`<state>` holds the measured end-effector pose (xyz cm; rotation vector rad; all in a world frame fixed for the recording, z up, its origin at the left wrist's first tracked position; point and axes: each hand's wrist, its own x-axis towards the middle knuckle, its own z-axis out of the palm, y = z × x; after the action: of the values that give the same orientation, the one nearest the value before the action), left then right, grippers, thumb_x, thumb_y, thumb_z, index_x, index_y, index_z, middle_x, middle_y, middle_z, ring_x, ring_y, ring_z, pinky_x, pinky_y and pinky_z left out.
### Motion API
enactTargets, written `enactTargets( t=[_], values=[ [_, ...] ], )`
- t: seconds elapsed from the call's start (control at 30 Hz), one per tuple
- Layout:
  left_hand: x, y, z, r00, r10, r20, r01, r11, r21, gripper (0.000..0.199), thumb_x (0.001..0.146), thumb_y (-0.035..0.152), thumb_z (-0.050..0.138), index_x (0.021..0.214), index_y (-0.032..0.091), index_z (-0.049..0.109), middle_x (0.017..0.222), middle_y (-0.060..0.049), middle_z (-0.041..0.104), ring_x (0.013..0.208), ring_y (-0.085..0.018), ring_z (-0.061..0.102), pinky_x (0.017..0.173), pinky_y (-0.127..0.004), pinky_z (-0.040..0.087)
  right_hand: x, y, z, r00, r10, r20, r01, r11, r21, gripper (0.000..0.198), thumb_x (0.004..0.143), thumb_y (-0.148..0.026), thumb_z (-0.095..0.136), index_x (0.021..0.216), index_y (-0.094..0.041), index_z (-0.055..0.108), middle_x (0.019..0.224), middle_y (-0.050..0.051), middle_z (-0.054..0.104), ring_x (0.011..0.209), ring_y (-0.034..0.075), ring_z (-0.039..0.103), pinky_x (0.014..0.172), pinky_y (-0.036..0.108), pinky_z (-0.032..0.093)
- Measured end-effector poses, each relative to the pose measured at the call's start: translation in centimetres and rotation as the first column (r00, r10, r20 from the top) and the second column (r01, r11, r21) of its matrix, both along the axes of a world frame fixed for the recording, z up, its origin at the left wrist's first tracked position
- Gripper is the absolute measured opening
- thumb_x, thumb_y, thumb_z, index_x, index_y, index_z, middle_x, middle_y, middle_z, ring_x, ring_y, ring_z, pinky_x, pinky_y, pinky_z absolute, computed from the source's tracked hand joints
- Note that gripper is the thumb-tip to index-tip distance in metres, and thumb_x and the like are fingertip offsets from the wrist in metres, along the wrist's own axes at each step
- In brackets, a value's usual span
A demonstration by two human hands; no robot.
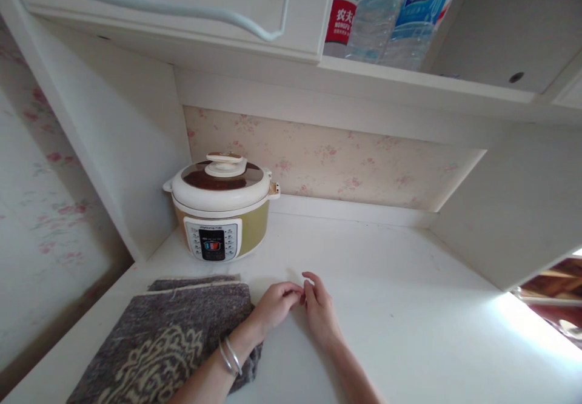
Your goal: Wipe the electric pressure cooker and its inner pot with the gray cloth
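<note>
My left hand (278, 304) and my right hand (319, 310) meet at the fingertips, just above the white counter (391, 325). The left fingers are bent in a pinch. On the right, the thumb and fingers are drawn together, with one finger curling out beyond them. Whatever lies between the fingertips, if anything, is too small to make out. Two silver bangles (230, 356) circle my left wrist. Under my left forearm lies a folded dark grey cloth (191, 307) with a pale scroll pattern.
A white and green electric cooker (252, 232) with a lid stands at the back left. Above, a cabinet shelf (409, 81) holds plastic bottles (375, 22). White side panels (491, 210) bound the counter, with flowered wallpaper (318, 155) behind.
</note>
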<state>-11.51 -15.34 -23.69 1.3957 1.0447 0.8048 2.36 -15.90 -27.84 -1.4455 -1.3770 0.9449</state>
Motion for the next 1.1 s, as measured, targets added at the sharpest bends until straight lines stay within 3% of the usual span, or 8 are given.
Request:
enactTargets(
  t=[0.5, 0.7, 1.1],
  values=[
    [-0.03, 0.18, -0.77, 0.999, 0.032, -0.044, -0.032, 0.999, 0.02, 0.028, 0.08, 0.028, 0.052, 0.092, 0.015, 0.074, 0.064, 0.001, 0.057, 0.062, -0.014, 0.045, 0.063, -0.026, 0.035, -0.01, -0.23, 0.22, 0.996, 0.0, 0.088, -0.002, 1.0, 0.018, 0.044, 0.093, -0.051, 0.034, 0.113, -0.02, 0.058, 0.068, -0.001, 0.059, 0.063, 0.016, 0.053, 0.061, 0.026, 0.038],
    [-0.02, 0.09, -0.67, 0.998, 0.029, -0.048, -0.027, 0.999, 0.033, 0.028, 0.081, 0.027, 0.051, 0.091, 0.016, 0.074, 0.07, -0.002, 0.063, 0.066, -0.015, 0.05, 0.066, -0.027, 0.038, -0.05, -0.34, 0.3, 0.995, 0.009, 0.098, -0.012, 1.0, 0.029, 0.043, 0.094, -0.05, 0.034, 0.112, -0.02, 0.059, 0.062, -0.002, 0.055, 0.06, 0.016, 0.052, 0.059, 0.026, 0.038],
    [-0.01, 0.09, -0.57, 0.998, 0.021, -0.062, -0.02, 1.0, 0.014, 0.025, 0.08, 0.028, 0.05, 0.085, 0.015, 0.071, 0.066, -0.001, 0.059, 0.064, -0.014, 0.048, 0.063, -0.026, 0.037, 0.08, -0.2, 0.24, 0.993, 0.015, 0.116, -0.019, 0.999, 0.039, 0.04, 0.094, -0.047, 0.035, 0.107, -0.02, 0.062, 0.065, -0.001, 0.058, 0.065, 0.017, 0.056, 0.062, 0.027, 0.04]
  ],
)
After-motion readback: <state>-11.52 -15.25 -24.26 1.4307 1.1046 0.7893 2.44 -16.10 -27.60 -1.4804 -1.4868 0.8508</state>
